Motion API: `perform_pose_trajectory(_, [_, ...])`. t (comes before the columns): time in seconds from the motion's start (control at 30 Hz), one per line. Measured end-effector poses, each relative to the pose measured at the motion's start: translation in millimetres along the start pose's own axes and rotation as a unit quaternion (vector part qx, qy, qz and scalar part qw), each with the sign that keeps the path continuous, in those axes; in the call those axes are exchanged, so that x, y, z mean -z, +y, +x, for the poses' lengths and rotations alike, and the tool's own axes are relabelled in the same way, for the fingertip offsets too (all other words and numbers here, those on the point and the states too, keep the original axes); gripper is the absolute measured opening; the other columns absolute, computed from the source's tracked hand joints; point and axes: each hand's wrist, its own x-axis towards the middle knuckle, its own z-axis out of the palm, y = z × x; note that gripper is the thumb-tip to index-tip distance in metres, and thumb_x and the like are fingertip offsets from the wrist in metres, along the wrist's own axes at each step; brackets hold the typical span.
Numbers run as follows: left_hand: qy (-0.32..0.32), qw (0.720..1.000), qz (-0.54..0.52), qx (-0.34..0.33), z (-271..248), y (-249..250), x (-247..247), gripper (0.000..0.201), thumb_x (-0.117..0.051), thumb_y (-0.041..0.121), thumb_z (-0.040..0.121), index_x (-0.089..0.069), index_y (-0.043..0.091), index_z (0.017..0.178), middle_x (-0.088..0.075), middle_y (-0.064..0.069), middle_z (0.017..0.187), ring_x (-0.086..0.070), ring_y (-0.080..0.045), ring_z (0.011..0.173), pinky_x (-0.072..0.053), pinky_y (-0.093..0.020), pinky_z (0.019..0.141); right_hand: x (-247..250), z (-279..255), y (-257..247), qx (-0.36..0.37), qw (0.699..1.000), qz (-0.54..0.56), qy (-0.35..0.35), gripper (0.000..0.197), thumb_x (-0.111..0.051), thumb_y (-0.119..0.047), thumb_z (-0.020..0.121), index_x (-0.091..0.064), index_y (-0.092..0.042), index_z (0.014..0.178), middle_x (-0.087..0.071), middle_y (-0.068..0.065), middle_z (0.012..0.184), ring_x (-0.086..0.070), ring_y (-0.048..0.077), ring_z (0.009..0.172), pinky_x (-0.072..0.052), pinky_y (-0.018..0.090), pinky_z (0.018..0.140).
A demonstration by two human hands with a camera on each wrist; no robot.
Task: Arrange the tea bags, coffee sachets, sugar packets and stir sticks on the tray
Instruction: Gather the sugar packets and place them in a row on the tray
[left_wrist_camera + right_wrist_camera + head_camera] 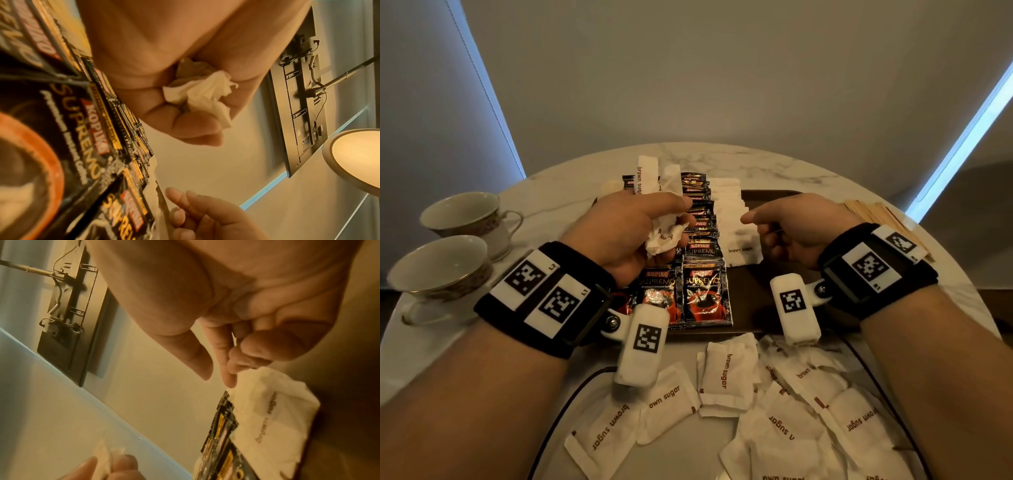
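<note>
Left hand (631,228) above the tray (763,200), fingers (191,128) curled round a bunch of white brown-sugar packets (650,180). One packet stands up out of the fist, "brown sugar" print readable; the lower ends are crumpled in the palm, and the left wrist view shows the creased paper wadded between palm and fingers.

Right hand (796,226) held over the right part of the tray, thumb and index extended toward the left hand, other fingers (252,356) loosely curled. Nothing in it. Right wrist view: index tip close to the top edge of the sugar row; contact — can't tell.

On the dark tray:
- coffee sachets (703,291): black, red/gold "KOPIKO SUPREMO" print, red cup graphic. Overlapping rows running from the near edge away, glossy foil.
- sugar row (736,233): white paper packets, overlapping, just right of the coffee sachets and touching them. Nearest one reads "brown sugar".

Off the tray:
- loose sugar packets (726,380): scattered pile on the counter (774,164) in front of the tray, mixed orientations, some overlapping, brown text and a small brown mark at one corner.
- stir sticks (873,214): pale wood, flat stack on the counter just behind the right wrist, at the tray's right side.
- two teacups (462,219): cream, patterned gold rim, at the counter's left edge, well apart from the tray.
</note>
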Motion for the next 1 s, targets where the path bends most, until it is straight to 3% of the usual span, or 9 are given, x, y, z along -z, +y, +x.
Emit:
perform_pose_trajectory(0.1, [-0.003, 1.000, -0.002, -0.001, 0.1, -0.8, -0.8, 0.021, -0.070, 0.021, 0.095, -0.065, 0.012, 0.113, -0.074, -0.002, 0.082, -0.065, -0.011, 0.056, -0.050, -0.023, 0.045, 1.3, 1.2, 0.9, -0.045, 0.999, 0.010, -0.010, 0.017, -0.067, -0.019, 0.096, -0.074, -0.007, 0.105, -0.054, 0.001, 0.071, -0.046, 0.012, 0.061, -0.044, 0.024, 0.054])
perform_pose_trajectory(0.3, [-0.001, 1.000, -0.008, -0.002, 2.0, -1.1, 1.0, 0.024, -0.071, 0.022, 0.094, -0.064, 0.013, 0.115, -0.074, -0.003, 0.085, -0.065, -0.011, 0.057, -0.050, -0.023, 0.045, 3.2, 2.1, 1.6, -0.055, 0.998, 0.020, -0.011, 0.019, -0.065, -0.023, 0.098, -0.072, -0.009, 0.107, -0.063, 0.004, 0.087, -0.049, 0.011, 0.063, -0.044, 0.023, 0.057])
perform_pose_trajectory(0.43, [-0.003, 1.000, -0.006, -0.007, 2.8, -2.1, 0.3, 0.021, -0.070, 0.021, 0.094, -0.064, 0.013, 0.113, -0.073, -0.003, 0.083, -0.065, -0.011, 0.057, -0.049, -0.023, 0.045, 7.8, 3.5, 1.6, -0.048, 0.998, 0.032, -0.009, 0.017, -0.065, -0.022, 0.098, -0.071, -0.011, 0.109, -0.068, -0.001, 0.072, -0.050, 0.008, 0.059, -0.045, 0.021, 0.053])
perform_pose_trajectory(0.57, [-0.004, 1.000, -0.010, -0.005, 4.4, -2.7, 1.3, 0.022, -0.071, 0.021, 0.094, -0.064, 0.013, 0.113, -0.073, -0.003, 0.083, -0.065, -0.011, 0.056, -0.049, -0.023, 0.045, 11.7, 3.2, 1.5, -0.042, 0.999, 0.033, -0.004, 0.018, -0.066, -0.025, 0.098, -0.071, -0.008, 0.104, -0.062, -0.004, 0.057, -0.049, 0.008, 0.059, -0.045, 0.020, 0.051])
perform_pose_trajectory(0.67, [-0.008, 1.000, -0.015, -0.003, 4.2, -2.3, 2.3, 0.019, -0.070, 0.021, 0.094, -0.064, 0.013, 0.111, -0.073, -0.003, 0.082, -0.065, -0.011, 0.055, -0.049, -0.023, 0.044, 7.0, 6.7, 2.8, -0.003, 0.998, 0.054, 0.024, 0.019, -0.070, -0.025, 0.095, -0.071, -0.009, 0.105, -0.062, -0.001, 0.077, -0.055, 0.011, 0.070, -0.050, 0.025, 0.065])
perform_pose_trajectory(0.77, [-0.011, 1.000, -0.019, 0.004, 4.2, -1.0, 2.8, 0.016, -0.069, 0.021, 0.095, -0.065, 0.012, 0.108, -0.073, -0.002, 0.080, -0.064, -0.011, 0.055, -0.049, -0.022, 0.044, 3.3, 10.6, 2.5, 0.026, 0.991, 0.097, 0.084, 0.020, -0.074, -0.027, 0.091, -0.066, -0.020, 0.108, -0.066, 0.001, 0.115, -0.063, 0.015, 0.106, -0.052, 0.036, 0.092])
perform_pose_trajectory(0.9, [-0.006, 1.000, -0.025, 0.014, 4.4, 0.5, 4.1, 0.013, -0.070, 0.022, 0.094, -0.066, 0.014, 0.103, -0.073, 0.000, 0.078, -0.064, -0.010, 0.055, -0.049, -0.022, 0.043, -1.2, 7.8, 4.8, 0.003, 0.986, 0.160, 0.036, 0.055, -0.072, -0.033, 0.090, -0.056, -0.019, 0.141, -0.051, 0.007, 0.150, -0.048, 0.026, 0.137, -0.039, 0.045, 0.110])
perform_pose_trajectory(1.0, [-0.001, 0.999, -0.032, 0.016, 3.6, 1.9, 4.9, 0.012, -0.071, 0.023, 0.094, -0.067, 0.015, 0.102, -0.073, 0.001, 0.078, -0.065, -0.010, 0.056, -0.049, -0.023, 0.043, -6.6, 5.0, 5.9, 0.006, 0.989, 0.145, 0.004, 0.054, -0.065, -0.035, 0.097, -0.052, -0.020, 0.147, -0.044, 0.007, 0.157, -0.040, 0.026, 0.145, -0.033, 0.045, 0.116])
